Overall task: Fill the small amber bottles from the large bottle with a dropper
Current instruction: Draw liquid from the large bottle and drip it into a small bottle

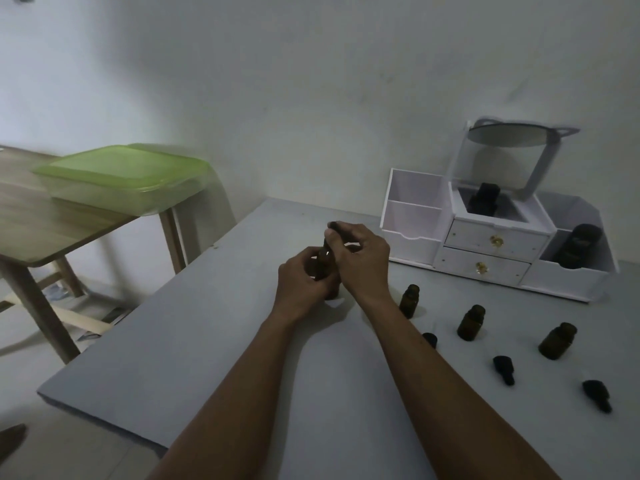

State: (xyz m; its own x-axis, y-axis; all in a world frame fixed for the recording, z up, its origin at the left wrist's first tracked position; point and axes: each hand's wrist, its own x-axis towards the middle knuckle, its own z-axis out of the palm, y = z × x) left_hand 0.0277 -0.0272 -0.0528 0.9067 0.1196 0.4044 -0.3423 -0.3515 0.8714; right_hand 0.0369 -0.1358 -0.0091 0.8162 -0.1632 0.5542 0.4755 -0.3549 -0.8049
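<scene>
Three black dropper caps (504, 369) and three small amber bottles (470, 323) are set on the grey worktop (214, 341). No writing can be read. Farther back, the large bottle (323, 268) is gripped by the left hand (300, 282); its dropper top (335, 227) is pinched by the right hand (362, 259) fingers.

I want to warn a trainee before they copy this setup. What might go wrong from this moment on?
1. The three small amber bottles stand uncapped close beside the right forearm; a sweep back might knock the nearest one over.
2. Both hands, left hand and right hand, work the large bottle at once; a slip may spill it on the grey table.
3. Loose droppers could roll.
</scene>
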